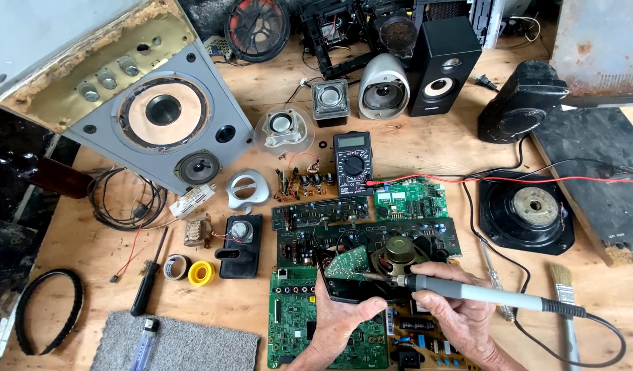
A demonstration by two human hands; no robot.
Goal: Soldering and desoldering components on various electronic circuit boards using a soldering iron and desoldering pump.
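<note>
Our right hand [461,309] wraps its fingers [443,273] round the grey iron [481,295], pinching it like a pen, the tip pointing to nine o'clock onto the small green board [347,262]. Our left hand [340,319] pinches the black casing [351,288] under that board, thumb pressed along its near edge. The board sits at twelve o'clock from the left thumb, just beside a round speaker [401,251] at its three o'clock. To do this well, we judge the left grip should hold the casing firm so the joint does not shift, and the tip should rest only on the pad, away from the speaker's wires. The iron's cord [591,336] trails off to four o'clock over the bench [76,240]; we should leave it slack so it cannot tug. At twelve o'clock lies the multimeter [353,163].
</note>
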